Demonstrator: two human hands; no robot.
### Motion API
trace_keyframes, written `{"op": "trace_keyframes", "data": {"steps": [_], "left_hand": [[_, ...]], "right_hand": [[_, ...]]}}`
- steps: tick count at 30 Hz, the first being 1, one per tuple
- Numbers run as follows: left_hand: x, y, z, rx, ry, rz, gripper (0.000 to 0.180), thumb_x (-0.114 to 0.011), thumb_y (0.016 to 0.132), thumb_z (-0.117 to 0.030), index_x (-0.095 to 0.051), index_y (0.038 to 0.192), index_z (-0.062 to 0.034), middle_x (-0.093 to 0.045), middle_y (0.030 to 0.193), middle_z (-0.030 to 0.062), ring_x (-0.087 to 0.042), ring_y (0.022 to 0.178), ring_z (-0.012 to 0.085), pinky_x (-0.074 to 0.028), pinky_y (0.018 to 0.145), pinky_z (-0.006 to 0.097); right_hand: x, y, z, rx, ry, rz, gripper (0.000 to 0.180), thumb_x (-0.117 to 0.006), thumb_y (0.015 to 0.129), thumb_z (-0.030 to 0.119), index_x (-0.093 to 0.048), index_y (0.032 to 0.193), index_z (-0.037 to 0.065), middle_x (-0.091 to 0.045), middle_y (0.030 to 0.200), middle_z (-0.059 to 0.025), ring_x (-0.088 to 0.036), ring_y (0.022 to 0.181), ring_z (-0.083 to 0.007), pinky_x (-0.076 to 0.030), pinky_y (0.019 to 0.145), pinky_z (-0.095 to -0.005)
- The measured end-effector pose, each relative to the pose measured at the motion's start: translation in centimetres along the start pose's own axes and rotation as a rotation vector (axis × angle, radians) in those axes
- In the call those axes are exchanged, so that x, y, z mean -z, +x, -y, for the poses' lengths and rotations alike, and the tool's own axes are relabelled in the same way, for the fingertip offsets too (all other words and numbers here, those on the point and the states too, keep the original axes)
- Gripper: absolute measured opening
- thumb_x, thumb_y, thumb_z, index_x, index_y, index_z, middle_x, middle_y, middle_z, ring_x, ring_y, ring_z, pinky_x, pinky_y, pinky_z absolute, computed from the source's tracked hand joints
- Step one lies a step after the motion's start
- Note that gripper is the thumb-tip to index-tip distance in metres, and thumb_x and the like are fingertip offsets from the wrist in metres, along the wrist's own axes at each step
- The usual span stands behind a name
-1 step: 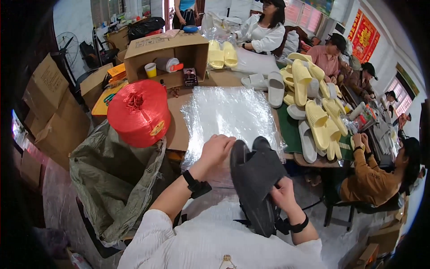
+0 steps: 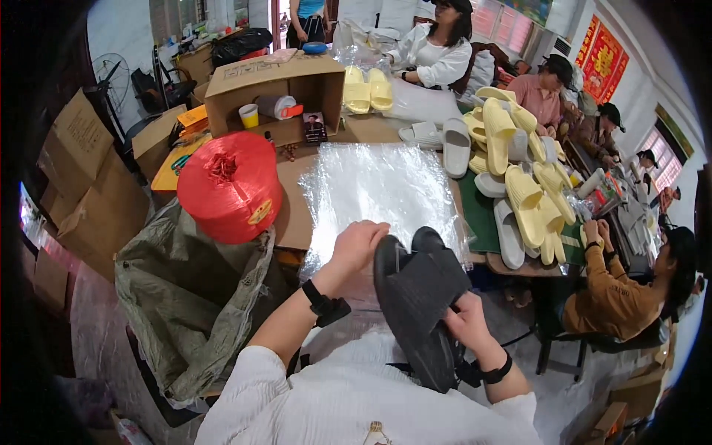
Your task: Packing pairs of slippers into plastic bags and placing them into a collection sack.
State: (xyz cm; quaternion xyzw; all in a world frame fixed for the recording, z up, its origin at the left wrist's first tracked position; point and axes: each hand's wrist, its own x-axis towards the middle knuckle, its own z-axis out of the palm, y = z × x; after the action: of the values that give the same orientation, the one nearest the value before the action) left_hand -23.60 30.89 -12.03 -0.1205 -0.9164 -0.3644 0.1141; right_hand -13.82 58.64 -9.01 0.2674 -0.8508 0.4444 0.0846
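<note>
Clear plastic sheets (image 2: 382, 185) lie flat before me; nearer my body, the black slippers (image 2: 419, 300) slant lengthwise, toes pointing away and slightly left, heels toward me. My right hand (image 2: 467, 323), the closer one, grasps them from their right side; my left hand (image 2: 357, 246) curls just beside the toes, over the plastic, and I cannot tell whether it pinches anything.

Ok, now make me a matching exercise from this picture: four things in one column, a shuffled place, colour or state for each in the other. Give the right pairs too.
Things:
1. black slippers
2. plastic bags
3. roll of string
4. cup

Descriptions:
A. bright red
B. inside the cardboard box
C. held by the right hand
D. clear, shiny and lying flat

Pairs: 1-C, 2-D, 3-A, 4-B
</note>
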Motion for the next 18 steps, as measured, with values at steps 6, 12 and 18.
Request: {"op": "trace_keyframes", "data": {"steps": [6, 12, 18], "left_hand": [[1.5, 0.3, -1.0, -0.102, -0.168, -0.081, 0.03, -0.052, 0.096, -0.023, -0.068, 0.114, -0.0053, -0.067, 0.109, 0.0166, -0.061, 0.1, 0.0339, -0.046, 0.089, 0.04], [1.6, -0.6, -2.5, -0.323, -0.05, -0.137, 0.027, -0.053, 0.095, -0.017, -0.069, 0.112, -0.0049, -0.066, 0.117, 0.0131, -0.057, 0.11, 0.0323, -0.043, 0.097, 0.04], [2.6, -1.0, -4.0, -0.328, -0.128, -0.027, 0.029, -0.054, 0.095, -0.022, -0.069, 0.111, -0.0032, -0.063, 0.126, 0.0123, -0.051, 0.123, 0.0341, -0.038, 0.106, 0.043]], "right_hand": [[0.7, 1.4, -0.3, -0.058, -0.18, 0.089, 0.034, -0.068, 0.084, 0.024, -0.059, 0.071, -0.006, -0.057, 0.071, -0.0248, -0.058, 0.067, -0.0422, -0.046, 0.06, -0.0464], [0.6, 2.5, 0.2, -0.129, -0.43, 0.157, 0.042, -0.067, 0.086, 0.029, -0.057, 0.066, -0.006, -0.056, 0.069, -0.0255, -0.058, 0.066, -0.0425, -0.046, 0.06, -0.0486], [-0.7, 5.9, -1.0, -0.108, -0.456, 0.069, 0.042, -0.066, 0.087, 0.03, -0.057, 0.067, -0.005, -0.058, 0.07, -0.026, -0.059, 0.068, -0.0434, -0.047, 0.064, -0.0496]]}}
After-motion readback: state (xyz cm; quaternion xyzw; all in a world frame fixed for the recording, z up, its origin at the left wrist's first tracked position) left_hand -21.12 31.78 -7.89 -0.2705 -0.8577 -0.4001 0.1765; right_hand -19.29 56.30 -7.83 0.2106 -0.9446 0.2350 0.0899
